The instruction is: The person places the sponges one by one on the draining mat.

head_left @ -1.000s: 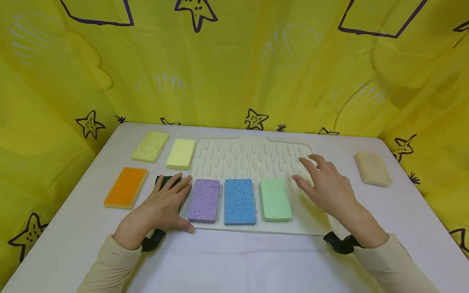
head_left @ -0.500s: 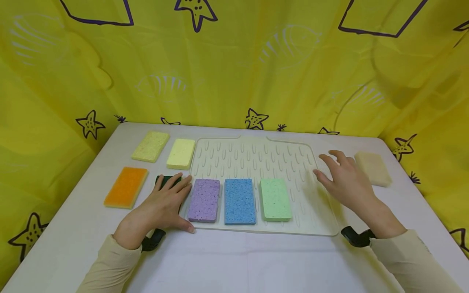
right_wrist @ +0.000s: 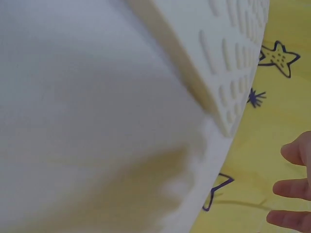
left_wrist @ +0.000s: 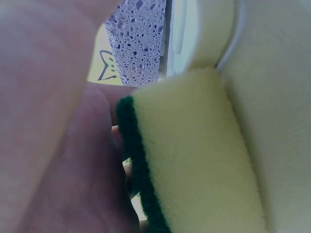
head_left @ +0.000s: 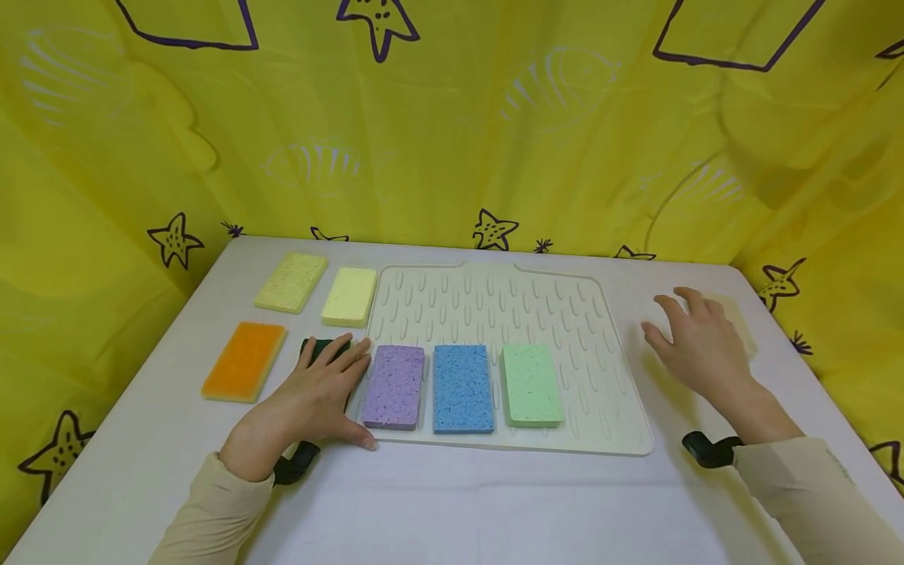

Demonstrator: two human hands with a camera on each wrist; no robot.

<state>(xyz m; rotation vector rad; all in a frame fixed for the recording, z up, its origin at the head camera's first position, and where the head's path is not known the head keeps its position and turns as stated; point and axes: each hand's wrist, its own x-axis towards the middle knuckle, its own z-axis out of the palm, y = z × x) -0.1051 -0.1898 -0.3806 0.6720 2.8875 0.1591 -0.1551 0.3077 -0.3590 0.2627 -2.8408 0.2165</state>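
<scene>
Yellow curtain (head_left: 424, 118), printed with starfish, falls on three sides of a white-clothed table (head_left: 494, 510), apparently hung as a screen. Centred on the cloth is a ribbed white mat (head_left: 487, 314), whose raised ridges were probably moulded to lift wet things off its floor. At its right, and well clear of its edge, a person's right hand (head_left: 702, 345) is held in the air with fingers loosely bent and nothing in them, partly hiding a beige sponge (head_left: 737, 314). Opposite, the left hand (head_left: 321, 396) lies spread over a scrubber (left_wrist: 199, 150) beside the mat's left edge, green side against the palm and foam below, in what looks like a light press to keep it in place; whether scrubber and mat touch cannot be told. Purple (head_left: 393, 387), blue (head_left: 462, 388) and mint (head_left: 533, 386) sponges lie flat along the mat's near half, side by side, with gaps that look deliberate. Left of the mat, orange (head_left: 243, 361) and two pale yellow sponges (head_left: 291, 282) lie apart on the cloth, seemingly spaced so each can be lifted alone.
</scene>
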